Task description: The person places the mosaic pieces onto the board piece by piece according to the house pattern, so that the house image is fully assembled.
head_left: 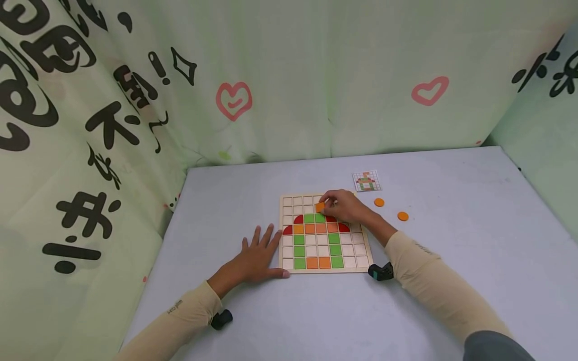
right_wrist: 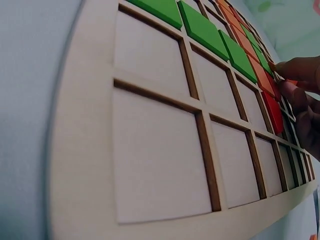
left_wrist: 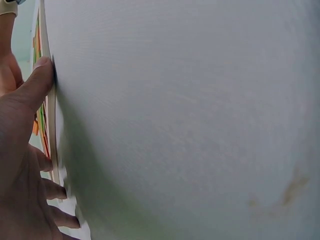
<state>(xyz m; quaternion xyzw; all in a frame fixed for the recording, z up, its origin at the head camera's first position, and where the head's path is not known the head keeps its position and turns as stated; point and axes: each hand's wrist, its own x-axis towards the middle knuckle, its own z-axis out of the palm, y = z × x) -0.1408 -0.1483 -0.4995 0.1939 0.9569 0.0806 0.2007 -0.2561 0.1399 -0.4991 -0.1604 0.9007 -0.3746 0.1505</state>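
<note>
A wooden grid board [head_left: 286, 268] lies flat on the table, with green, orange and red tiles set in several of its squares. My right hand [head_left: 343, 205] pinches an orange square tile [head_left: 320, 207] over the upper part of the board, just above two green tiles [head_left: 314, 218]. In the right wrist view, the fingertips [right_wrist: 295, 67] are at the far side of the grid. My left hand [head_left: 257, 258] is spread out at the board's left edge; its thumb [left_wrist: 44, 70] touches the rim in the left wrist view.
A small pattern card [head_left: 367, 181] lies behind the board's right corner. Two orange round pieces [head_left: 379, 202] sit on the table right of the board. Printed curtains [head_left: 289, 100] hang along the table's back and left sides.
</note>
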